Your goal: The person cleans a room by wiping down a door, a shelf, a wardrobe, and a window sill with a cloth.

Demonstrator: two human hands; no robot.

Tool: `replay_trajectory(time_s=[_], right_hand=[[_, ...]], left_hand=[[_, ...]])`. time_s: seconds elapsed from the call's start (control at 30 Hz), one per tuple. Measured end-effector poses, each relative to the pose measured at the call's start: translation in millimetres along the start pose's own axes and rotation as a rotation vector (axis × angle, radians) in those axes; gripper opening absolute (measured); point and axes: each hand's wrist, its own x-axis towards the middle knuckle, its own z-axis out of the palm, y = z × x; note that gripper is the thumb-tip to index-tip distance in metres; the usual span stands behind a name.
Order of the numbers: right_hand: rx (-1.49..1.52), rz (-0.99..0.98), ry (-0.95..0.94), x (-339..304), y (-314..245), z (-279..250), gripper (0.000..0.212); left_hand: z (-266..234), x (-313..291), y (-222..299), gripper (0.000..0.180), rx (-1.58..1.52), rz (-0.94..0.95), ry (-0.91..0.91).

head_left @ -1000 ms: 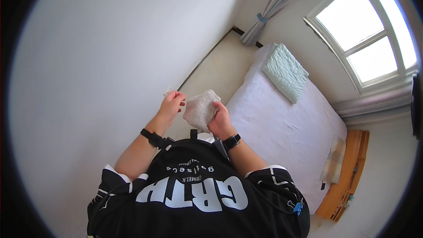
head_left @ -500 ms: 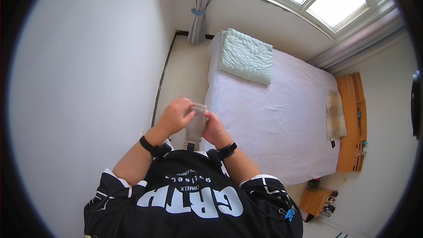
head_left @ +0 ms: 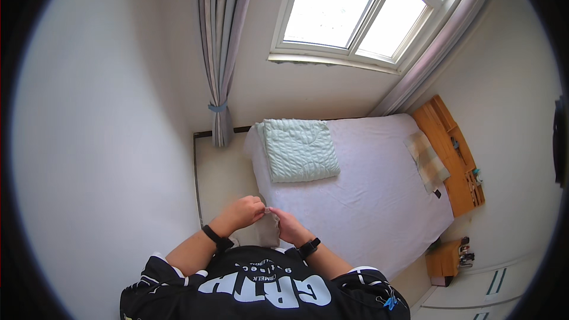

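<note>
In front of my chest, both hands hold a small flat greyish-beige piece, like a cloth or soft pouch (head_left: 269,234). My left hand (head_left: 242,212) has its fingers closed at the upper edge of this piece. On the other side, my right hand (head_left: 289,227) grips the right edge, its thumb and fingertips close to those of my left hand. Below the hands the piece hangs down toward my shirt. Its exact kind cannot be made out, and part of it is hidden behind the fingers.
Ahead and to the right stands a bed with a pale sheet (head_left: 367,201), carrying a folded mint-green quilt (head_left: 301,149) and a checked pillow (head_left: 428,162) by the wooden headboard (head_left: 447,154). A wooden nightstand (head_left: 443,261) stands beyond. A white wall (head_left: 106,142) rises at left.
The view has tilted up, showing more window and curtain. My left hand has closed from a loose, blurred pose onto the piece's upper edge, and both hands are nearer together.
</note>
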Motion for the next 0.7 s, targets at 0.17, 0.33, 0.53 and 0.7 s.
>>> replay_trajectory(time_s=[0.17,0.33,0.53,0.7], right_hand=[[-0.021,-0.008,0.034,65.7,-35.4,25.1,0.029],[-0.081,0.074,0.173,134.4,-77.0,40.7,0.028],[-0.141,0.106,-0.039,256.8,-141.7,51.7,0.032],[-0.206,0.172,-0.188,332.5,-236.6,82.2,0.035]], left_hand=[[-32.0,28.0,-71.3,0.012,0.056,0.080,-0.042],[-69.7,57.8,-134.5,0.013,0.075,0.155,-0.063],[-114.4,104.6,-227.0,0.013,-0.011,0.034,0.009],[-156.3,155.7,-304.1,0.017,-0.055,-0.262,-0.076]])
